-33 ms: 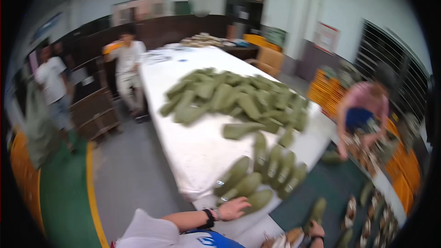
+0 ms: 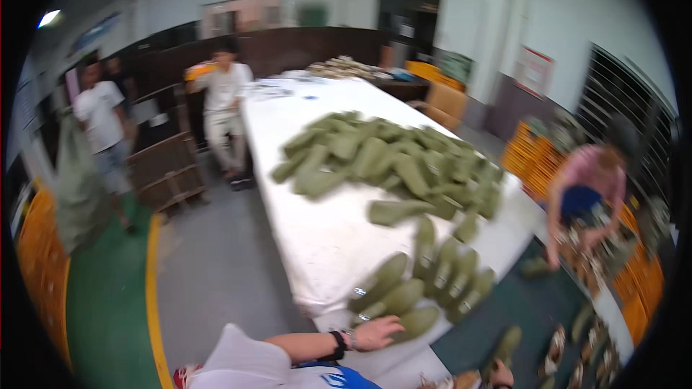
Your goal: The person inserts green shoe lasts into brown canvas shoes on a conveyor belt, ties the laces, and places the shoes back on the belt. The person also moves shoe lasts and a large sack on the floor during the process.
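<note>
My left hand [image 2: 378,333] reaches over the near end of the white table, fingers stretched out and touching an olive-green shoe last [image 2: 417,324]. Beside that last, more green lasts [image 2: 382,274] lie roughly in rows, some with a small shiny metal part. Low in the picture, my right hand [image 2: 499,373] closes round the lower end of another green shoe last [image 2: 508,343] over the dark green conveyor belt. Next to it lies a brown and white shoe upper [image 2: 467,380], partly cut off by the lower edge. Motion blurs both hands slightly.
A big pile of green lasts [image 2: 389,155] covers the middle of the white table [image 2: 288,223]. Shoe uppers [image 2: 555,349] and lasts lie along the belt [image 2: 476,338]. A co-worker in pink [image 2: 587,173] bends over it, beside orange crates [image 2: 530,158]. Two people stand at the left.
The whole view has shifted, so the scene sits further right and slightly lower. My hands keep about the same places at the lasts.
</note>
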Demonstrator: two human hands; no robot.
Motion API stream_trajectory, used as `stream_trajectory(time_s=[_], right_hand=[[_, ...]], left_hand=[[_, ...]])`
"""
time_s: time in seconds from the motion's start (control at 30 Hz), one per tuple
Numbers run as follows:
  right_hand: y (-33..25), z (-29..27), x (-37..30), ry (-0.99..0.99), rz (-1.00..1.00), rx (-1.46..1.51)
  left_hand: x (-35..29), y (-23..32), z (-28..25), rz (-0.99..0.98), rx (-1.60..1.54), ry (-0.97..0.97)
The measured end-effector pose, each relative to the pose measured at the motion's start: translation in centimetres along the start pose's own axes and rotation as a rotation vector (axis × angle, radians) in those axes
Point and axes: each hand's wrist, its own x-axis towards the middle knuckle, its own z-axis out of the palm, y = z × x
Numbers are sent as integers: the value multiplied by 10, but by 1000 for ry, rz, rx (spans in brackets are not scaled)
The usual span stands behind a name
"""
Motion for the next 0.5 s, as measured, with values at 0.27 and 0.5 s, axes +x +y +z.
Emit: stream_trajectory(time_s=[0.27,0.5], right_hand=[[-3,-27,-8,-355,166,-70],[19,-15,2,-403,117,-49]], left_hand=[[1,5,15,-88,-21,70],[2,7,19,-74,-16,139]])
